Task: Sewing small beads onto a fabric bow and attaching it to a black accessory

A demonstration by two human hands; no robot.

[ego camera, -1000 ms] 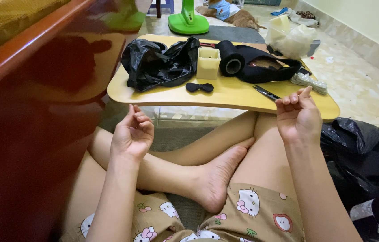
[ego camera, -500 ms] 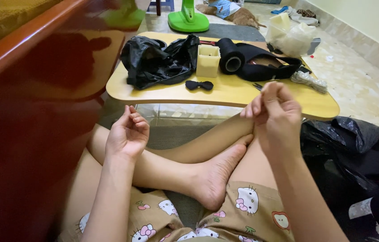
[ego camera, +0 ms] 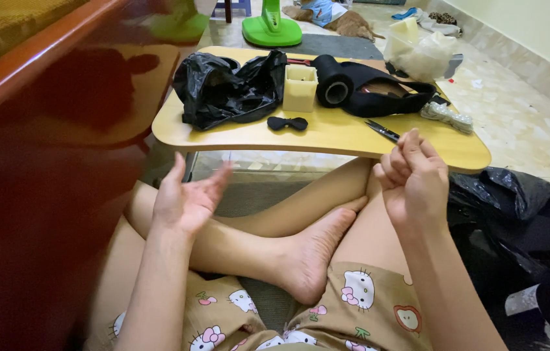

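Observation:
My left hand [ego camera: 187, 198] hovers above my crossed legs, palm up, fingers spread, holding nothing. My right hand [ego camera: 413, 177] is raised near the front edge of the low yellow table [ego camera: 327, 136], fingers curled into a loose fist; nothing visible shows in it. On the table lie a small black bow [ego camera: 287, 123], a crumpled black plastic bag [ego camera: 226, 88], a pale yellow square cup [ego camera: 300, 87], a roll of black fabric [ego camera: 335, 80] and small scissors [ego camera: 383, 131], which are nearest my right hand.
A dark red wooden furniture side [ego camera: 34, 169] rises close on my left. A black bag [ego camera: 515, 221] lies on the floor at my right. Beyond the table stand a green fan base [ego camera: 272, 29], a clear plastic bag [ego camera: 421, 52] and a dog [ego camera: 337, 16].
My left hand has opened from a loose curl to a spread palm. My right hand drew back from the table edge and closed its fingers.

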